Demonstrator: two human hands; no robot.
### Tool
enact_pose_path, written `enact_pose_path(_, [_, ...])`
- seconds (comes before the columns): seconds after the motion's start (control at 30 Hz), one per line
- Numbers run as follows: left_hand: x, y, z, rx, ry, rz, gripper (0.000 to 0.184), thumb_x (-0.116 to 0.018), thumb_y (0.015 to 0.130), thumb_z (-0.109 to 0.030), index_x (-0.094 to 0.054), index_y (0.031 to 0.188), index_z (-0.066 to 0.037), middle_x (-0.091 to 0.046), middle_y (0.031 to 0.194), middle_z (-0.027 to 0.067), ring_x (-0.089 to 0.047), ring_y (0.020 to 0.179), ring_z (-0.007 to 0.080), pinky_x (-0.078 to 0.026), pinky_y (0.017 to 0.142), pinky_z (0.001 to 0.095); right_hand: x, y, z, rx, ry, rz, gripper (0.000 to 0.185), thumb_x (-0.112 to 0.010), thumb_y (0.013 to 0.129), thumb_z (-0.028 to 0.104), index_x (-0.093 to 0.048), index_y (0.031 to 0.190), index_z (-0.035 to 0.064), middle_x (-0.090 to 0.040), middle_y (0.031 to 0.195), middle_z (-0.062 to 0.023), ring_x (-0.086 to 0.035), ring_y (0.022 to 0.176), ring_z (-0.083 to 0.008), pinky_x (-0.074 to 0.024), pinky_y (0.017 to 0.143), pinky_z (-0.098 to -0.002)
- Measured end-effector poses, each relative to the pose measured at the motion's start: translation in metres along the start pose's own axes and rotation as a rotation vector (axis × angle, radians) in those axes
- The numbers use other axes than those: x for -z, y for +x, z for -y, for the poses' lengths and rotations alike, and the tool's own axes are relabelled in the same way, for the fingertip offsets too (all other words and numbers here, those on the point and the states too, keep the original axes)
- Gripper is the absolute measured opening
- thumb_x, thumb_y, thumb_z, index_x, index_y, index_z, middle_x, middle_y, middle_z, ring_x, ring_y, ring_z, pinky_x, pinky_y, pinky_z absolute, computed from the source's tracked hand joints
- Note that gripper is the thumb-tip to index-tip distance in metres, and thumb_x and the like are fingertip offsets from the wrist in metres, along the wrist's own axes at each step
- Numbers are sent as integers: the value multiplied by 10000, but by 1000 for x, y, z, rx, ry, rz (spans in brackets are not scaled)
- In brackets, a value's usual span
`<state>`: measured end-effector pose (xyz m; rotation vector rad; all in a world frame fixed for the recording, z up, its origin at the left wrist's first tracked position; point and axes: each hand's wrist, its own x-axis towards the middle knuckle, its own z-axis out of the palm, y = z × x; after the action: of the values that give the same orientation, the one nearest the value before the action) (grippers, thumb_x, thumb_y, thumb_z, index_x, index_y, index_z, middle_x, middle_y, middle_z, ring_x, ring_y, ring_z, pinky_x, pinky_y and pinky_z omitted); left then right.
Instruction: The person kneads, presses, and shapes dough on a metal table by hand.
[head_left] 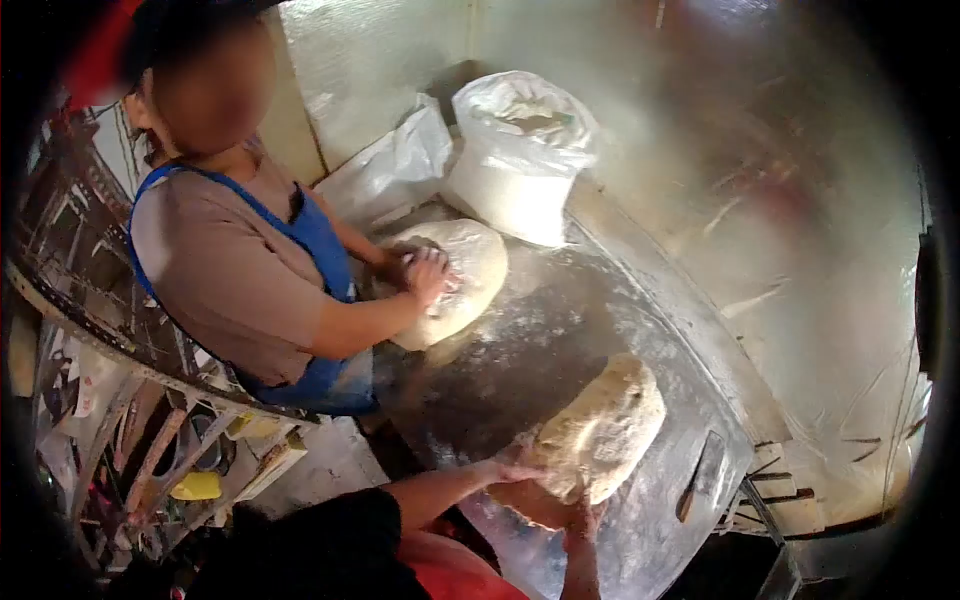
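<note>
A large piece of pale dough lies on the floured metal table, stretching from the near edge toward the middle. My left hand touches its left side, with the fingers on the dough. At the near end my right hand is on the dough, its fingers pressed against a folded or raised edge. Finer finger detail is blurred in both hands. A darker flap of the dough hangs between the two hands.
A co-worker in a blue apron presses both hands on another round dough. Beyond stands an open white sack. A flat scraper or knife lies at the table's right. Racks with a yellow item stand at left.
</note>
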<state>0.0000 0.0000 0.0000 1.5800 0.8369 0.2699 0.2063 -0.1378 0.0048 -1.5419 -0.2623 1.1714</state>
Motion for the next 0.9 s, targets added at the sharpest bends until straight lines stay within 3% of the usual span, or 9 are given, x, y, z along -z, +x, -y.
enact_pose_path(0.07, [-34, 23, 5, -162, -98, -205, 1144, -876, 806, -315, -115, 1605, -11, -316, 1589, 216, -329, 1466, 360, -269, 1231, 433, 26, 24, 4, 28, -59, -60, 845, -781, 896, 270, -292, 1572, 137, -538, 1425, -124, -565, 1237, -306, -499, 990, -480])
enact_pose_path(0.1, [-7, -8, 36, -145, -106, -205, 1144, -876, 806, -315, -115, 1605, -11, -316, 1589, 216, -329, 1466, 360, -269, 1231, 433, -30, -18, -2, 47, -52, -42, 851, -777, 883, 270, -298, 1573, 131, -544, 1415, -129, -573, 1221, -311, -503, 978, -489])
enact_pose_path(0.2, [-6, -4, 29, -203, 35, -451, 1171, -917, 736, -273, -153, 1582, -4, -371, 1558, 217, -412, 1413, 366, -376, 1162, 430, -44, -24, 10, 48, -154, -154, 854, -776, 878, 299, -305, 1571, 134, -541, 1414, -129, -575, 1217, -307, -505, 974, -485])
enact_pose_path(0.37, [-3, -10, 16, -2, -39, -336, 1196, -905, 730, -319, -144, 1598, -8, -340, 1576, 252, -363, 1447, 401, -314, 1205, 450, -24, -6, -2, 16, -188, -117, 819, -755, 885, 299, -320, 1561, 139, -516, 1445, -126, -553, 1252, -303, -505, 990, -471])
enact_pose_path(0.43, [-11, -8, 22, 53, 172, -381, 1196, -853, 732, -480, -180, 1583, 22, -356, 1570, 285, -367, 1440, 458, -337, 1194, 477, -6, 18, -28, 87, -91, -12, 802, -754, 889, 288, -329, 1552, 136, -512, 1450, -119, -535, 1277, -301, -490, 1017, -471])
enact_pose_path(0.63, [-13, -7, 23, 29, 62, -467, 1115, -862, 740, -417, -242, 1572, -9, -389, 1540, 280, -380, 1430, 446, -337, 1192, 482, -9, 18, -31, 259, 50, 116, 784, -758, 885, 219, -333, 1531, 93, -502, 1452, -127, -507, 1316, -286, -437, 1099, -473])
enact_pose_path(0.77, [-7, -22, -4, 147, 32, -432, 1064, -862, 759, -396, -279, 1561, -9, -415, 1518, 269, -401, 1421, 415, -353, 1177, 473, -31, 6, -22, 128, -7, -179, 810, -787, 860, 193, -335, 1513, 35, -506, 1449, -160, -528, 1287, -306, -439, 1090, -453])
enact_pose_path(0.83, [-14, -27, -5, 8, -57, -428, 1078, -836, 790, -426, -240, 1582, -2, -401, 1525, 278, -386, 1431, 419, -337, 1181, 487, -38, -10, 2, 58, 18, -240, 800, -782, 840, 152, -349, 1499, 15, -519, 1437, -165, -550, 1254, -311, -452, 1062, -434])
enact_pose_path(0.9, [-26, -37, -16, 164, -48, -457, 1084, -811, 814, -444, -207, 1596, 3, -394, 1526, 287, -381, 1430, 427, -328, 1180, 493, -23, 5, -5, 130, 16, -74, 801, -772, 817, 118, -357, 1493, 5, -528, 1426, -168, -556, 1237, -304, -457, 1048, -423])
